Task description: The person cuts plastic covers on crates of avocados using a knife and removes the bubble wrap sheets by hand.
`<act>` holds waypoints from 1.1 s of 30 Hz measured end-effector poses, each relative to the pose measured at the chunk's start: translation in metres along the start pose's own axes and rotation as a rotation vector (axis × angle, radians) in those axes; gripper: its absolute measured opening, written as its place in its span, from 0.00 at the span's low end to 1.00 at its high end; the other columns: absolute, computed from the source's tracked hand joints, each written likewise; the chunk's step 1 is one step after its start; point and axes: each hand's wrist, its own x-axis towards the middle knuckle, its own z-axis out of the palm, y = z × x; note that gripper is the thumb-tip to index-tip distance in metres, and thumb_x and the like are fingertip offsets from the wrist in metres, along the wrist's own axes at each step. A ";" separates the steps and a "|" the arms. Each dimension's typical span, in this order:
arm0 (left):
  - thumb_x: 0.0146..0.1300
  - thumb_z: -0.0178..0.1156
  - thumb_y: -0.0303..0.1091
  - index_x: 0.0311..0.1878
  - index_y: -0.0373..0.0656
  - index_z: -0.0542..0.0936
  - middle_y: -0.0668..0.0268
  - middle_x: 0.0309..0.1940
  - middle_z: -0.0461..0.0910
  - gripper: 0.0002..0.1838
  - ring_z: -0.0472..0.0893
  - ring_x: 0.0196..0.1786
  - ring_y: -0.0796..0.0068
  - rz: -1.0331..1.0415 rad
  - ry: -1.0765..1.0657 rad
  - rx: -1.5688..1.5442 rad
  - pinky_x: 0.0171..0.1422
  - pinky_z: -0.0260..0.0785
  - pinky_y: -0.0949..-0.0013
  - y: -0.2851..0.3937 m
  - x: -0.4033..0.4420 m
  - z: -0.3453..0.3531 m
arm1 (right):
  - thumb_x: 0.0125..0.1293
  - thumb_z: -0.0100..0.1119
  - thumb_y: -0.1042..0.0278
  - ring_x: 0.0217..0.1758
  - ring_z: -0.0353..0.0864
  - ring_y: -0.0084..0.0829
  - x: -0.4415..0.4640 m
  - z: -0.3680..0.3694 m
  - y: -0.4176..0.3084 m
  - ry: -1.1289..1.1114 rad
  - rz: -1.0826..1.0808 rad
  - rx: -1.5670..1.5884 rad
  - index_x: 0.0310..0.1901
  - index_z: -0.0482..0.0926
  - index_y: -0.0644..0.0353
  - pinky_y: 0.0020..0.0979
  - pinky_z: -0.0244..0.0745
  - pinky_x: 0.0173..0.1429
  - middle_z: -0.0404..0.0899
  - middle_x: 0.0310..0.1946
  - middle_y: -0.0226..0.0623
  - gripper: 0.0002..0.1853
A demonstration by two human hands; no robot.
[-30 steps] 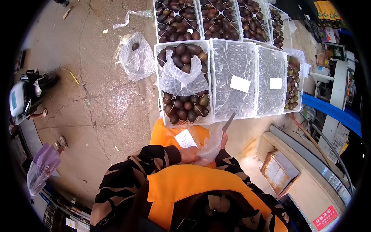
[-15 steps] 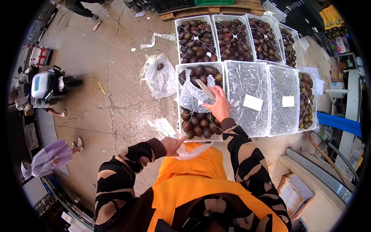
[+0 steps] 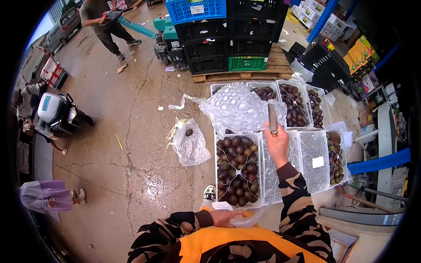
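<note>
My right hand (image 3: pixel 277 142) is closed around a knife (image 3: pixel 272 119), its flat blade pointing away from me. Beside the blade, a clear dimpled plastic sheet (image 3: pixel 237 107) billows over the far left crates. Below it, a white crate (image 3: pixel 262 175) of dark avocados (image 3: pixel 237 158) stands uncovered, with thin white cords across the fruit. Near my apron, my left hand (image 3: pixel 223 218) is closed on clear crumpled plastic (image 3: pixel 254 219), index finger stretched out. A white paper label (image 3: pixel 222 205) shows by that hand.
More avocado crates (image 3: pixel 293 103) stand behind and to the right, some under plastic with a white label (image 3: pixel 317 162). Crumpled plastic with one avocado (image 3: pixel 189 132) lies on the floor. Stacked black crates (image 3: pixel 204 48) stand on a pallet (image 3: pixel 276 61). A person (image 3: pixel 109 26) holds a pallet jack; a scooter (image 3: pixel 57 109) is left.
My right hand moved forward and right with the knife, and the dimpled plastic came off the near left crate onto the far ones. The view tilted up, showing the stacked crates.
</note>
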 end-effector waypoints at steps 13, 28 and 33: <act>0.40 0.78 0.40 0.72 0.53 0.59 0.49 0.53 0.72 0.54 0.75 0.56 0.49 -0.181 1.048 0.629 0.62 0.62 0.49 0.060 -0.110 -0.037 | 0.61 0.69 0.64 0.37 0.75 0.13 -0.219 0.011 -0.042 -0.931 0.497 0.308 0.49 0.80 0.65 0.21 0.72 0.43 0.82 0.35 0.26 0.18; 0.35 0.71 0.74 0.62 0.24 0.69 0.37 0.57 0.75 0.63 0.75 0.63 0.47 -1.178 1.055 0.024 0.66 0.68 0.56 -0.293 -0.094 -0.172 | 0.67 0.62 0.51 0.15 0.72 0.22 -0.285 -0.020 0.011 0.006 1.398 0.494 0.38 0.71 0.59 0.26 0.68 0.18 0.73 0.20 0.30 0.18; 0.27 0.78 0.68 0.71 0.37 0.51 0.42 0.63 0.69 0.72 0.70 0.66 0.46 -1.467 1.261 -0.138 0.70 0.64 0.53 -0.311 -0.043 -0.209 | 0.68 0.60 0.59 0.15 0.68 0.23 -0.368 -0.043 0.004 0.110 1.632 0.438 0.39 0.69 0.57 0.27 0.66 0.18 0.67 0.19 0.28 0.13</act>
